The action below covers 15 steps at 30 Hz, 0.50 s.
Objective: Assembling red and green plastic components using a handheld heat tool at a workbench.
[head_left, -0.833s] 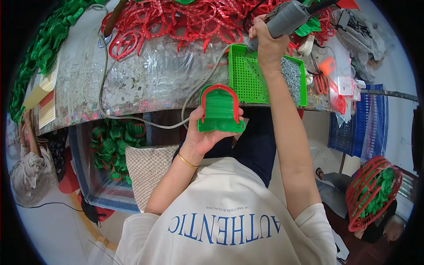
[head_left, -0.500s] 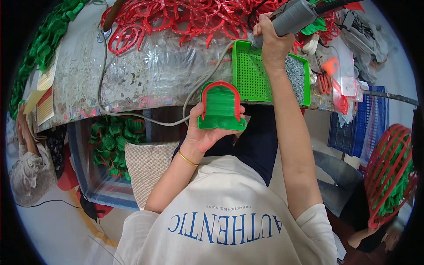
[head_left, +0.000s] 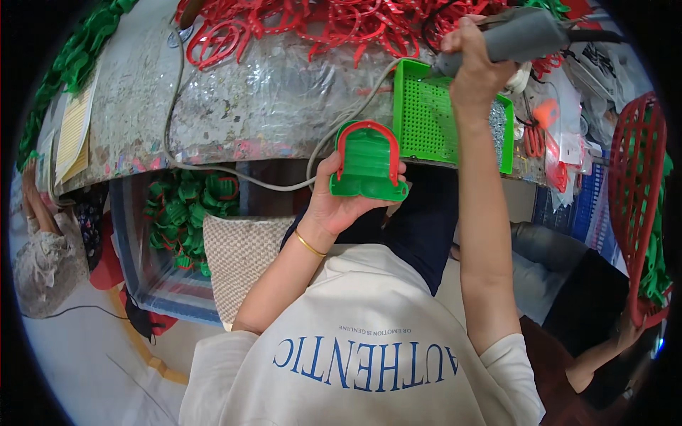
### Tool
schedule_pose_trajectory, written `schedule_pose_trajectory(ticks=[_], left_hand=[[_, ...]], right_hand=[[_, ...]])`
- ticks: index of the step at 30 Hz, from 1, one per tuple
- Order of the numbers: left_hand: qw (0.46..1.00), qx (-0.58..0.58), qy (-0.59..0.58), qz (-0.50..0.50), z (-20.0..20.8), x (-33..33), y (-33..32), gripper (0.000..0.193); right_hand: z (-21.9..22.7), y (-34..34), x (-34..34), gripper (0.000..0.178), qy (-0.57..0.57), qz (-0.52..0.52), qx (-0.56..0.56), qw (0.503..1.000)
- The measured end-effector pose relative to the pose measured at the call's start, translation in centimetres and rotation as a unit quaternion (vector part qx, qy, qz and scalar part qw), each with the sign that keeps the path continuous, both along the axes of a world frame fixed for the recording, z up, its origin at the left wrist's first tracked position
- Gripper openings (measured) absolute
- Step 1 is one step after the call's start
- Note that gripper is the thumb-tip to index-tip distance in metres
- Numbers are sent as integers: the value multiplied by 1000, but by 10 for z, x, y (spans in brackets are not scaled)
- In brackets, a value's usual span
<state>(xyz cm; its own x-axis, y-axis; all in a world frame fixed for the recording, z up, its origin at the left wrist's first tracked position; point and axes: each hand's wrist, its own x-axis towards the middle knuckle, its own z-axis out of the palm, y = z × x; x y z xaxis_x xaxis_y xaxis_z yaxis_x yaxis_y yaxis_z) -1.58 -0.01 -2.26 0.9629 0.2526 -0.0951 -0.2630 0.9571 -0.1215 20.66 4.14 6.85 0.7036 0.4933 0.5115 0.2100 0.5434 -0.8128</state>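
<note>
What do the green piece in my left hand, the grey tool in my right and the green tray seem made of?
Green piece: likely moulded plastic, slightly glossy, with light catching its ridges.
Grey tool: smooth, dull casing, probably plastic, though painted metal is possible.
Green tray: probably plastic, uniformly coloured with a regular grid of holes.

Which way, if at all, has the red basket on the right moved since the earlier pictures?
Yes, the red basket has moved up the picture: first mostly below the blue stack, now beside it.
</note>
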Motion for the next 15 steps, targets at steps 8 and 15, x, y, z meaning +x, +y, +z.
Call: schedule_pose_trajectory(ticks=[8,15], left_hand=[[999,-30,-27,15,-7,-6,-4,74],[999,-31,-10,13,5,-9,-17,69]], right_hand=[[52,-45,-91,13,55,122,-55,989],[50,-66,-133,17,95,158,-85,979]])
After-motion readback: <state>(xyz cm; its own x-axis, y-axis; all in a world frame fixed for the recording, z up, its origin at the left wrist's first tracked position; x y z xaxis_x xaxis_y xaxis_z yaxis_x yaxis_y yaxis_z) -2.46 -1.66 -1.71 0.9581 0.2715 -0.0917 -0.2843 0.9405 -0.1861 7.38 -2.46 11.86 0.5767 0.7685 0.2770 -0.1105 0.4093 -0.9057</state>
